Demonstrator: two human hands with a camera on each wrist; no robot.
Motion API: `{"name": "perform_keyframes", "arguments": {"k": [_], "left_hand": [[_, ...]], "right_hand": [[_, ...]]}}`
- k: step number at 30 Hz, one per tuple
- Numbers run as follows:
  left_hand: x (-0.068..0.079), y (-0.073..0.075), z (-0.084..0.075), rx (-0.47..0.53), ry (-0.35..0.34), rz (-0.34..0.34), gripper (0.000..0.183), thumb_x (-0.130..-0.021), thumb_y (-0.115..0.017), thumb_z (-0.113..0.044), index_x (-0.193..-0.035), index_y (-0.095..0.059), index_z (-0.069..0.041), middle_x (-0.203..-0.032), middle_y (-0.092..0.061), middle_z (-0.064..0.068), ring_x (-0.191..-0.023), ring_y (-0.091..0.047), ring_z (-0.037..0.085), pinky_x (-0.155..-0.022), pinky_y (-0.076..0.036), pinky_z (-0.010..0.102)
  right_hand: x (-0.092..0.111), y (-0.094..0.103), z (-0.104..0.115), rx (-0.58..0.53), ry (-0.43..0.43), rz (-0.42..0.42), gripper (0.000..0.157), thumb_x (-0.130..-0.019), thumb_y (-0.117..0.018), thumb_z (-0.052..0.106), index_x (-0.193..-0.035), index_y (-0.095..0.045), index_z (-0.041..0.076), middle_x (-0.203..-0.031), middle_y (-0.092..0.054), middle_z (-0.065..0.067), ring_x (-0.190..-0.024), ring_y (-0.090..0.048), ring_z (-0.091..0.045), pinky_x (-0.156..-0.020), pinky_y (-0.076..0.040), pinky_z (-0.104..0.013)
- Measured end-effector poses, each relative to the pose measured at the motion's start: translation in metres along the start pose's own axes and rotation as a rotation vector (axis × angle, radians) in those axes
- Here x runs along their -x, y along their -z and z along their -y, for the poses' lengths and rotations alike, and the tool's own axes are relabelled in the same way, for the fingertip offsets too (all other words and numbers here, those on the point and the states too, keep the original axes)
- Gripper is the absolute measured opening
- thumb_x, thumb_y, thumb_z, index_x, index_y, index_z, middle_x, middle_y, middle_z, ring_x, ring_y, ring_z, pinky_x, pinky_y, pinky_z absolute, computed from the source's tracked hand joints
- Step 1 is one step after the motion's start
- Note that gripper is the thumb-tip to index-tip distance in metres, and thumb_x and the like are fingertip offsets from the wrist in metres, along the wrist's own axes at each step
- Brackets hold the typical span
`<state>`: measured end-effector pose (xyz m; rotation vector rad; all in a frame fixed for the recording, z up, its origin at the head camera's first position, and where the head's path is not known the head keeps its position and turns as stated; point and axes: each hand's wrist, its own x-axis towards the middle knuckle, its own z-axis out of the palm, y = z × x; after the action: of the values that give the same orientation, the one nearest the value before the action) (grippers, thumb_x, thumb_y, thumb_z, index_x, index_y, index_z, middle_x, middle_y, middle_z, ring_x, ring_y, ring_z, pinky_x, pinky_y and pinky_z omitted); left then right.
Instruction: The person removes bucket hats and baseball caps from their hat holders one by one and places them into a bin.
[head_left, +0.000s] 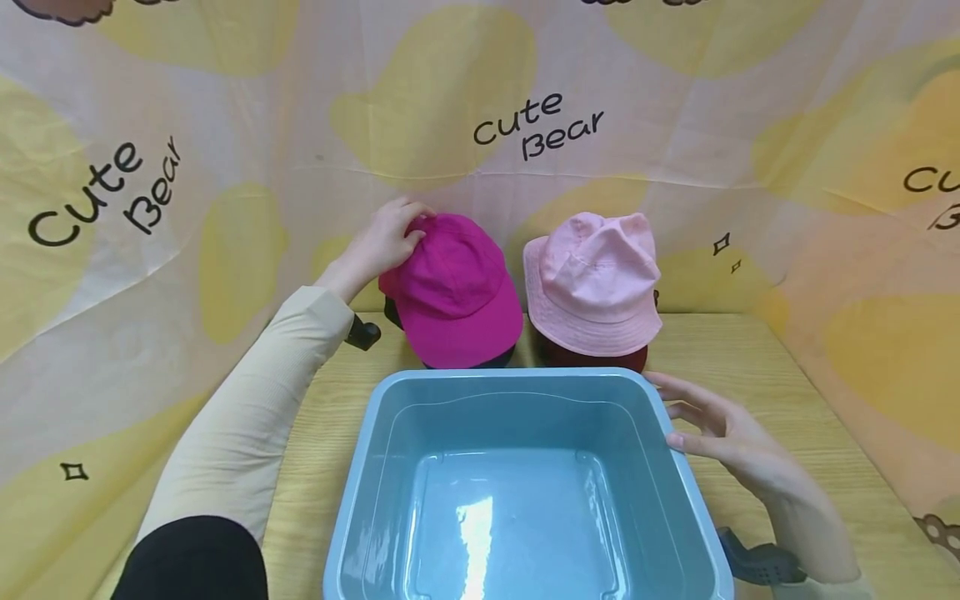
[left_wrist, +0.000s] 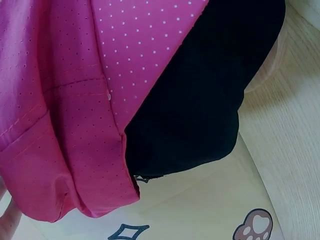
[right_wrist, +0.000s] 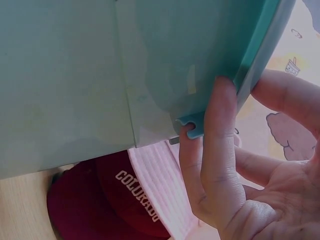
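My left hand [head_left: 388, 237] grips the back edge of a magenta baseball cap [head_left: 457, 275], its fingers curled at the crown's left side. In the left wrist view the perforated magenta cap [left_wrist: 75, 115] fills the left part, over a black cap [left_wrist: 195, 100]; only a bit of a finger shows at the edge. My right hand [head_left: 731, 437] holds the right rim of a blue plastic basin [head_left: 517, 373] near its far corner. In the right wrist view, fingers [right_wrist: 220, 140] lie against the basin's outer wall [right_wrist: 65, 85] below the rim, thumb at the rim.
A pink bucket hat [head_left: 596, 267] sits right of the magenta cap, on top of a dark red cap [right_wrist: 105, 195] lettered COLORADO. Both stacks stand on the wooden table [head_left: 750, 350], behind the basin. A printed cloth [head_left: 450, 100] hangs behind and along the sides.
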<state>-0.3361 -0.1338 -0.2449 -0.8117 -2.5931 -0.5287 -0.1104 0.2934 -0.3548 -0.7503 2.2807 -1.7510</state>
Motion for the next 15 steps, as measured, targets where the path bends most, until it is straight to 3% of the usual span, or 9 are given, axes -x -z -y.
{"name": "perform_keyframes", "arguments": {"k": [15], "left_hand": [[-0.0014,0.0074,-0.0052,-0.024,-0.04,-0.045,0.027,-0.093,-0.053,-0.002,-0.118,-0.063,0.001,-0.116,-0.063,0.02,-0.114,-0.055,0.037,-0.102,-0.041,0.046]], "right_hand": [[0.0006,-0.0005,0.0022,0.009,-0.016,-0.004,0.061,-0.091,-0.051,-0.007,-0.148,-0.032,0.002,-0.137,-0.052,0.002,-0.107,-0.058,-0.011,-0.082,-0.051,-0.027]]}}
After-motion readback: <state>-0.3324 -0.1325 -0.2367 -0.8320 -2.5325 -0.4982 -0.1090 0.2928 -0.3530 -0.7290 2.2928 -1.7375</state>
